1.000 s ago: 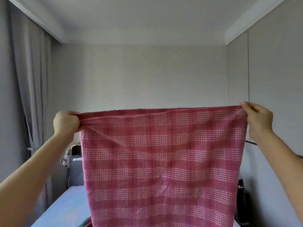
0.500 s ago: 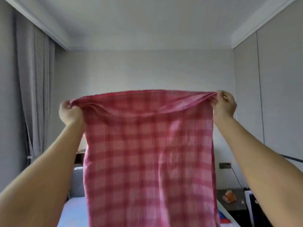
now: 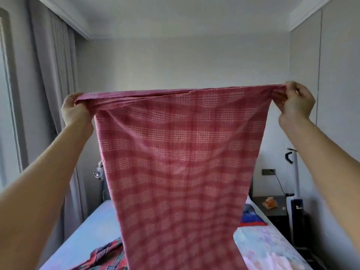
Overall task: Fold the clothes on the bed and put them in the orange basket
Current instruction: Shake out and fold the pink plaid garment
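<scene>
Bedroom with pale walls and a grey curtain [image 3: 54, 75] down the left side. Pale blue bed [image 3: 93, 227] below, running toward the back wall [image 3: 175, 65]. Dark nightstand [image 3: 276, 212] just beside its right edge, with a small orange thing [image 3: 269, 202] on top, too blurred to name. Wall socket [image 3: 268, 171] above that.

On the bed, a red-and-green plaid garment [image 3: 105, 257] at the near left and a blue-and-red one [image 3: 251, 219] at the right edge, both partly hidden behind the raised cloth.

Red checked cloth [image 3: 175, 162] up in the air over the bed, stretched wide at the top, narrowing as it hangs down out of frame. Left hand [image 3: 76, 112] curled tight round the bunched top left corner. Right hand [image 3: 298, 103] pinching the top right corner between thumb and fingers. Top edge taut and nearly level from one hand to the other.

Open air above the cloth up to the ceiling [image 3: 175, 12]. A strip of mattress showing left of the hanging cloth. Curtain near the left arm, wall panel [image 3: 339, 75] close by the right hand.
</scene>
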Tool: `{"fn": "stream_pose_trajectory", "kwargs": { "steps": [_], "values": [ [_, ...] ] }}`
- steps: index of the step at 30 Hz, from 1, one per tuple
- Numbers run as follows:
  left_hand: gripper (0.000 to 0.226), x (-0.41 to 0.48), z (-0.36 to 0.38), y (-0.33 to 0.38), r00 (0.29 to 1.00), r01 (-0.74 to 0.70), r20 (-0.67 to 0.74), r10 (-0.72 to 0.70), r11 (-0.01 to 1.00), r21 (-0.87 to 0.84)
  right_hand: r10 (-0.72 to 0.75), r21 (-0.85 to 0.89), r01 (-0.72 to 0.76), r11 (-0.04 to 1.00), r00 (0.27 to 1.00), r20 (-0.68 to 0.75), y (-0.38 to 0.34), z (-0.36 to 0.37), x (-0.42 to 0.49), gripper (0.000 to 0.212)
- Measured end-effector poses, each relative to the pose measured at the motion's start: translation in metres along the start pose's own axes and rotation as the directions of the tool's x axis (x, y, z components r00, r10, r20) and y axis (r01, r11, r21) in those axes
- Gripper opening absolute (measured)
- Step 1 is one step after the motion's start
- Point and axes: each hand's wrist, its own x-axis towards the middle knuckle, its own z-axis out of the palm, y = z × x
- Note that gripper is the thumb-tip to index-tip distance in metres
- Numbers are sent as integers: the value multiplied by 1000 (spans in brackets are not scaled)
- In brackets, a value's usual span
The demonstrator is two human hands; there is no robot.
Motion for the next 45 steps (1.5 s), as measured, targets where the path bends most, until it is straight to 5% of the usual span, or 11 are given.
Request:
{"fn": "stream_pose_trajectory", "kwargs": {
  "steps": [4, 7, 11, 15, 21, 30, 32, 35, 39, 43, 45],
  "values": [
    [31, -39, -58, 20, 993, -74, 117, 24, 891, 449, -30, -329, 27, 944, 1000, -4, -27, -37, -33, 21],
    [20, -68, -103, 34, 975, -119, 209, -76, 617, 778, -15, -561, 2, 828, 1000, -18, -30, -80, -69, 17],
    [24, -125, -158, 52, 935, -151, 218, -280, 241, 959, 98, -625, -104, 774, 994, -44, -42, -135, -140, 8],
    [31, -172, -198, 78, 816, -120, 226, -532, 227, 966, 153, -608, -178, 773, 984, -93, -75, -180, -195, 24],
    [34, -242, -246, 98, 669, -57, 184, -720, 197, 979, 283, -623, -285, 729, 953, -104, -105, -227, -269, 15],
    [38, -384, -360, 101, 776, 39, 26, -631, 89, 995, 521, -781, -385, 492, 849, -91, -133, -328, -357, 20],
    [38, -424, -382, 111, 798, -42, 37, -601, 6, 999, 575, -794, -392, 465, 815, -66, -154, -354, -376, 13],
    [49, -490, -412, 130, 794, -125, 23, -608, -126, 984, 676, -862, -370, 346, 735, -44, -184, -404, -404, 15],
    [41, -572, -441, 165, 588, -410, -50, -807, -351, 842, 821, -977, -130, 167, 567, 65, -235, -459, -436, 16],
    [39, -613, -454, 205, 304, -423, -344, -888, -450, 786, 987, -998, 38, -53, 152, -47, -270, -486, -443, 23],
    [34, -617, -448, 224, 301, -341, -412, -860, -501, 795, 997, -994, 79, -70, 48, -67, -274, -488, -439, 14]
  ]
}}
